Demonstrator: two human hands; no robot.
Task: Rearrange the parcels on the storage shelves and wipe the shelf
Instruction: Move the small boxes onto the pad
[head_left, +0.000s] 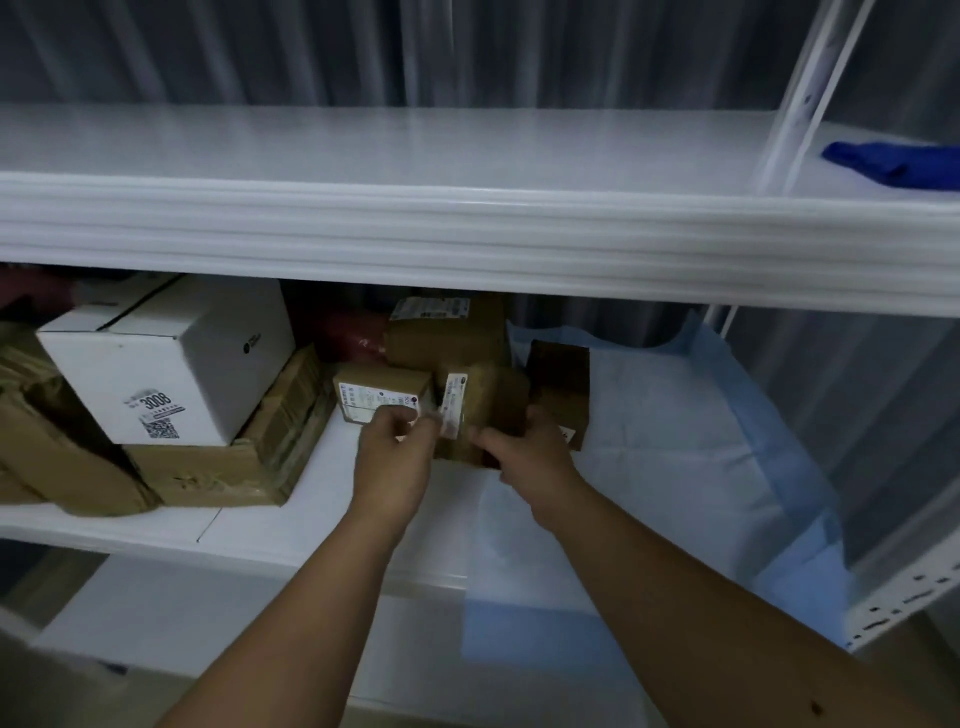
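On the middle shelf (260, 525), both my hands reach a small brown parcel (483, 400) with a white label. My left hand (397, 457) grips its left side, fingers curled at the label. My right hand (524, 447) holds its right side. Just left sits another small labelled brown parcel (379, 389). A bigger brown parcel (447, 332) stands behind, and a dark brown box (558, 374) is to the right. A blue cloth (893, 161) lies on the upper shelf (363, 140) at far right.
A white box marked 3008 (166, 364) rests on flattened brown cardboard parcels (223, 462) at left. A red item (353, 332) lies at the back. A pale blue sheet (675, 467) covers the shelf's right part. A white upright post (800, 98) stands right.
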